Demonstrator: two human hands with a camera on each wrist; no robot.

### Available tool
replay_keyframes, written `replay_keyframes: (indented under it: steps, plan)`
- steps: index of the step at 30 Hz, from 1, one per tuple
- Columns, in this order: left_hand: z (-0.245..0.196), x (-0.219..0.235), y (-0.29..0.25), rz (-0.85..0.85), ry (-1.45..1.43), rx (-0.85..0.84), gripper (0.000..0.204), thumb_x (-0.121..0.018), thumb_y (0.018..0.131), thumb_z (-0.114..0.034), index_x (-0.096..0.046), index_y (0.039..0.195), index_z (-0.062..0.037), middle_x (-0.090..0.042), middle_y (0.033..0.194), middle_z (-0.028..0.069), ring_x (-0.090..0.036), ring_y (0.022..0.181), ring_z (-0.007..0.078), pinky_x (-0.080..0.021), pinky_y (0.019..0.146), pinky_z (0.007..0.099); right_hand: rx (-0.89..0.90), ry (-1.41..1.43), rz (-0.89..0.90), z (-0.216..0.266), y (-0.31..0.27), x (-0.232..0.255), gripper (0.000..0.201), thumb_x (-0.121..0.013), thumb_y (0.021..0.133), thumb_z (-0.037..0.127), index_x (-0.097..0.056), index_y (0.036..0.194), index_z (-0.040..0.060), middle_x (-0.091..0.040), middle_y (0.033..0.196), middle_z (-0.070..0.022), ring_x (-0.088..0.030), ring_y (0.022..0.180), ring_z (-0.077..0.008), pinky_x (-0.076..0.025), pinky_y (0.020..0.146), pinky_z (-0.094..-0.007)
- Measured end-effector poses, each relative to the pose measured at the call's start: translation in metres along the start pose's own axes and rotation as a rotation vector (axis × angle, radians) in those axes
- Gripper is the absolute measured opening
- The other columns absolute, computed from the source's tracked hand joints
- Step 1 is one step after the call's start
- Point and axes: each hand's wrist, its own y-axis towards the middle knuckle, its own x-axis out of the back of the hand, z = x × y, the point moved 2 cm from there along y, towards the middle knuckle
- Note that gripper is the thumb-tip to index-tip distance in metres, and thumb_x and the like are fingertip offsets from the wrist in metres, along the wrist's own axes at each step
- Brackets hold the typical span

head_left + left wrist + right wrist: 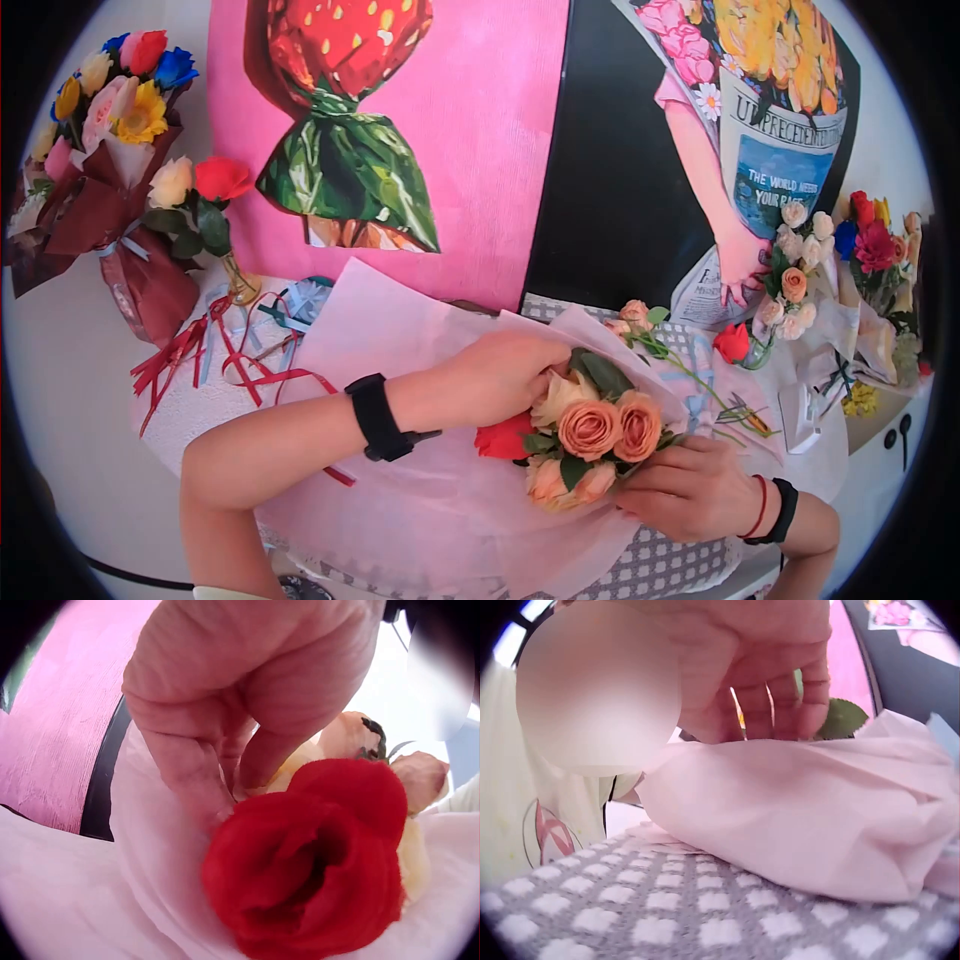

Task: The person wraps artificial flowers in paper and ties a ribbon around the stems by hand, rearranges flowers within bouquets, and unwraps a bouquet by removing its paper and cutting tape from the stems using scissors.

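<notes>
roses lie bunched on pink paper; we see left hand pinching it beside them, and right hand, fingers bent, gripping its edge, perhaps to keep it close around them.

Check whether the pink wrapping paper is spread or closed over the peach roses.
Mostly spread: the pink wrapping paper fans beyond the peach roses, whose blooms show uncovered.

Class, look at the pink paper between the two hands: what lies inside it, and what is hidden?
Inside the pink paper are peach roses, a red flower and green leaves. Their lower stems cannot be seen, covered by blooms and paper.
</notes>
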Motion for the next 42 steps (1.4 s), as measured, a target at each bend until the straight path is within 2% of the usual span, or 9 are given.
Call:
replay_keyframes:
  steps: [4,6,12,14,16,24,27,32,42]
  plan:
    - [0.004,-0.005,-0.003,-0.037,-0.05,-0.052,0.019,-0.047,0.077,0.0,-0.05,0.095,-0.0008,-0.056,0.089,0.0188,-0.056,0.084,0.0339,-0.045,0.072,0.0372,-0.185,0.156,-0.168,-0.027,-0.045,0.017,0.024,-0.066,0.067,0.014,-0.06,0.09,0.0089,-0.058,0.088,-0.0029,-0.056,0.079,-0.0198,-0.043,0.06,-0.0287]
    - [0.005,-0.005,-0.004,-0.01,-0.081,-0.038,0.021,-0.048,0.076,0.001,-0.049,0.096,-0.0004,-0.056,0.091,0.0191,-0.055,0.085,0.0345,-0.045,0.074,0.0375,-0.58,0.096,-0.195,-0.045,-0.056,0.021,0.037,-0.067,0.067,0.015,-0.056,0.101,0.0061,-0.056,0.094,-0.0092,-0.054,0.086,-0.0275,-0.042,0.072,-0.0346]
    - [-0.01,-0.004,-0.003,0.067,-0.434,0.274,0.039,-0.046,0.071,0.004,-0.043,0.11,0.0002,-0.058,0.103,0.0184,-0.058,0.089,0.0293,-0.045,0.074,0.0357,-0.644,0.088,0.186,-0.071,-0.087,-0.004,0.039,-0.063,0.064,0.008,-0.052,0.102,0.0035,-0.054,0.093,-0.0133,-0.05,0.091,-0.0305,-0.036,0.081,-0.0371]
    - [-0.008,-0.01,0.0,0.142,-0.477,0.279,0.045,-0.057,0.077,0.003,-0.037,0.117,-0.0016,-0.056,0.105,0.0154,-0.056,0.096,0.0167,-0.047,0.078,0.0279,-0.628,0.107,0.221,-0.078,-0.09,-0.01,0.039,-0.062,0.064,0.006,-0.052,0.101,0.003,-0.054,0.091,-0.0134,-0.05,0.09,-0.0309,-0.036,0.081,-0.0374]
    - [0.0,-0.018,0.0,0.076,-0.511,0.26,0.042,-0.052,0.073,0.004,-0.041,0.113,-0.0003,-0.057,0.104,0.0171,-0.057,0.092,0.0233,-0.046,0.077,0.0315,-0.606,0.102,0.284,-0.083,-0.093,-0.015,0.037,-0.057,0.063,0.002,-0.052,0.099,0.0017,-0.054,0.089,-0.0137,-0.05,0.086,-0.0319,-0.037,0.079,-0.0385]
    - [0.01,-0.026,-0.004,-0.085,-0.379,0.058,0.037,-0.046,0.071,-0.001,-0.052,0.108,-0.001,-0.06,0.091,0.0197,-0.058,0.087,0.0319,-0.045,0.076,0.0354,-0.721,0.268,0.192,-0.087,-0.102,-0.009,0.042,-0.063,0.066,0.003,-0.052,0.107,0.0022,-0.053,0.091,-0.0139,-0.051,0.089,-0.0306,-0.041,0.077,-0.0365]
    - [0.004,-0.021,-0.006,0.071,-0.406,0.183,0.035,-0.046,0.074,-0.002,-0.052,0.108,-0.0037,-0.059,0.091,0.0199,-0.059,0.085,0.032,-0.045,0.074,0.0345,-0.702,0.382,0.018,-0.087,-0.109,0.002,0.036,-0.063,0.07,0.003,-0.054,0.104,0.0033,-0.053,0.093,-0.0121,-0.052,0.09,-0.0286,-0.043,0.076,-0.0347]
    - [0.003,-0.021,-0.007,0.161,-0.585,0.281,0.038,-0.044,0.077,0.009,-0.048,0.114,0.0025,-0.059,0.104,0.0095,-0.054,0.095,0.0121,-0.043,0.083,0.0263,-0.78,0.26,-0.063,-0.097,-0.143,0.015,0.018,-0.06,0.073,-0.001,-0.059,0.091,0.0037,-0.054,0.089,-0.0102,-0.053,0.085,-0.0263,-0.044,0.073,-0.033]
    - [-0.011,-0.017,-0.005,0.169,-0.741,0.32,0.036,-0.045,0.081,0.008,-0.047,0.116,0.0013,-0.055,0.111,0.0063,-0.051,0.1,0.0118,-0.042,0.087,0.0267,-0.895,0.075,0.005,-0.098,-0.162,0.021,0.016,-0.063,0.07,0.002,-0.062,0.085,0.0054,-0.056,0.081,-0.0081,-0.055,0.077,-0.0263,-0.044,0.066,-0.0332]
